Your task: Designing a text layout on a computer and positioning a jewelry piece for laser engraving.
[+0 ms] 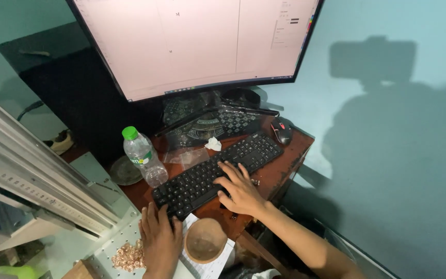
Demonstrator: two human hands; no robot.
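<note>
A black keyboard (218, 173) lies slanted on a reddish wooden desk (280, 170) under a large curved monitor (192, 41) with a pale screen. My right hand (238, 188) rests on the keyboard's middle, fingers spread over the keys. My left hand (160, 238) lies flat at the keyboard's near left corner, fingertips on its edge keys. Neither hand holds anything. A small round wooden bowl (204, 241) sits on a sheet of paper between my wrists.
A clear plastic bottle (144, 157) with a green cap stands left of the keyboard, by a round dish (124, 172). A black mouse (282, 130) lies at the far right corner. A pile of small copper-coloured pieces (128, 256) sits on a metal machine bed (52, 191) at left.
</note>
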